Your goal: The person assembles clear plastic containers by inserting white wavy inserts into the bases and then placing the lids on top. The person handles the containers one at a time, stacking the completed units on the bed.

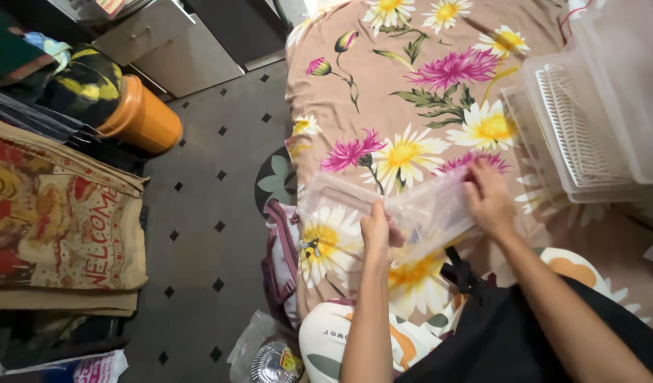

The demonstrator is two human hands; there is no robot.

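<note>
A clear plastic container [404,213], long and shallow, is held tilted above the flowered bed sheet [411,85], its right end raised. The sheet's daisies are seen through its see-through walls and rounded rim.

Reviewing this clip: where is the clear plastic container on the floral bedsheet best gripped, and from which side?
Probably at the two short ends of the clear plastic container, one hand coming in from each side. It lies long and shallow across the floral bedsheet, so end grips should keep it level. That matches what shows: the left hand is at its near edge, the right hand at its right end.
</note>
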